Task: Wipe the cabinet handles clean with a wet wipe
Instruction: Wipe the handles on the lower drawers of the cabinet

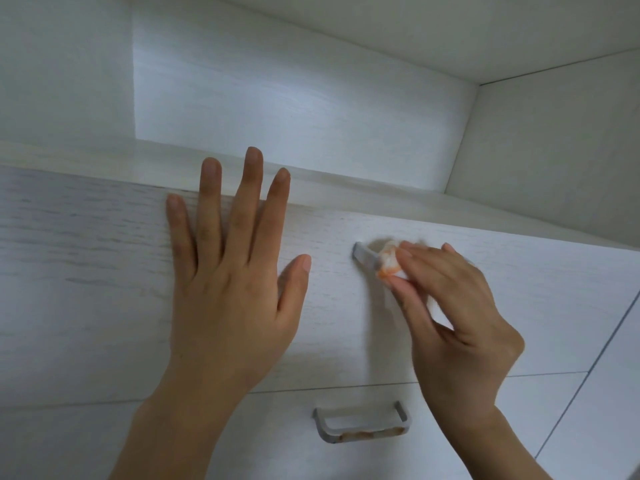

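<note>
Grey handle (365,257) under wipe (389,260), axis sideways

Our left hand (228,271) lies flat, fingers (251,188) spread, on the white cabinet front (86,271). To its right, our right hand (457,306) pinches a crumpled wet wipe (389,259), stained orange, against the grey handle (365,254). Nearer us, we see the lower handle (362,432) with rusty orange marks along its front edge

Two hands: left hand (235,278), right hand (457,306). Two handles: far handle (365,256), near handle (363,433). One wipe (389,261). Two drawers: far drawer (86,271), near drawer (277,445).
</note>
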